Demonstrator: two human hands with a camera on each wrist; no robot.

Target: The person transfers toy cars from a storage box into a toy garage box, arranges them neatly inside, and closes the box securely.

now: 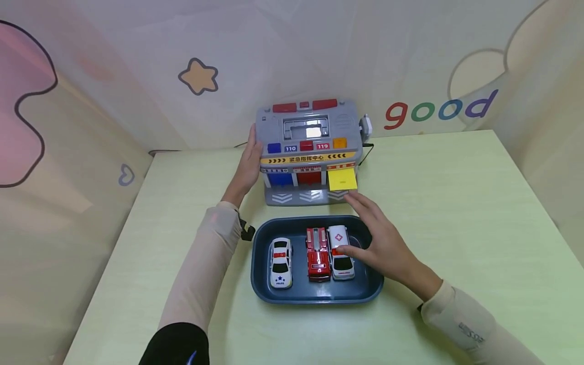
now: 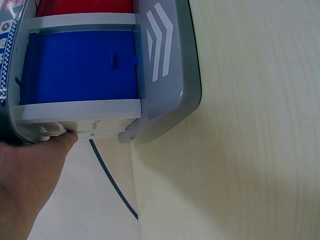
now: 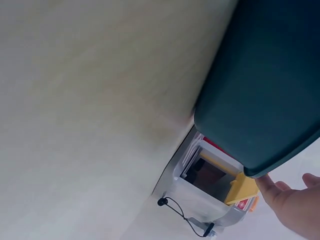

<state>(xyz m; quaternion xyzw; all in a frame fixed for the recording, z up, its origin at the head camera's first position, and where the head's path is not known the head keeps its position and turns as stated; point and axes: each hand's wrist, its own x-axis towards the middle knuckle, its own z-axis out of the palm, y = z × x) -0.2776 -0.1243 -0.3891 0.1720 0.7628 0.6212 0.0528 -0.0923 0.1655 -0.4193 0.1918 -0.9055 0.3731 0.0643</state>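
Note:
A grey toy emergency garage (image 1: 339,109) stands at the back of the table, its blue door (image 2: 80,67) and red door (image 1: 309,178) closed. Its yellow door (image 1: 342,179) is swung up, and a dark bay shows behind it in the right wrist view. My left hand (image 1: 248,163) rests against the garage's left side, fingers extended along it. My right hand (image 1: 380,241) has its fingertips at the yellow door's lower edge. Its spread thumb overlaps a toy ambulance (image 1: 342,268) in the head view. The ambulance sits beside a red toy fire engine (image 1: 318,261) in a dark blue tray (image 1: 315,299).
A white toy police car (image 1: 280,261) lies at the tray's left. A grey crank-like part (image 1: 366,128) sticks out of the garage's right side, with a thin black cord (image 3: 182,215) below it. Behind the table hangs a printed curtain (image 1: 292,45).

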